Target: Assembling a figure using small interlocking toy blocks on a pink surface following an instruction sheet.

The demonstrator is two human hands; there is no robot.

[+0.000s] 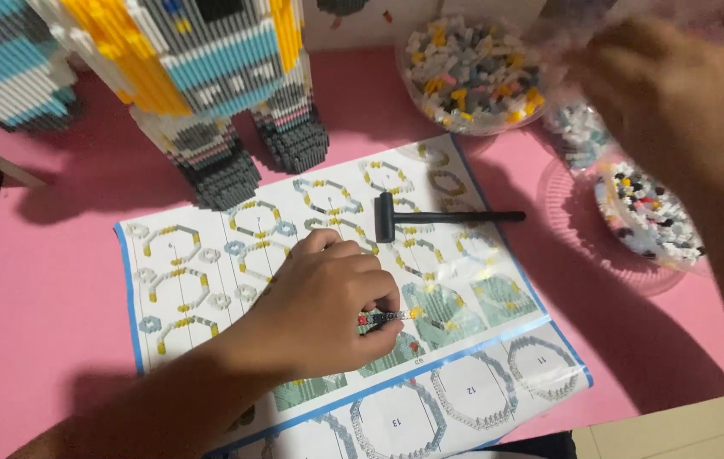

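A person's left hand (pixel 319 310) rests on a blue-edged instruction sheet (pixel 209 280) spread over a pink table (pixel 47 297), fingers pinched on a thin strip of tiny bricks (pixel 389 316). The right hand (pixel 676 98), blurred, hovers over clear tubs of small bricks (pixel 472 76); its grip cannot be told. A small black hammer (pixel 430 218) lies on the sheet, below a tall brick robot model (pixel 209 76).

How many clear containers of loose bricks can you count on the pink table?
3: a bowl at top centre, a small tub right of it under the right hand, and a dish at the right edge. Others may lie out of frame.
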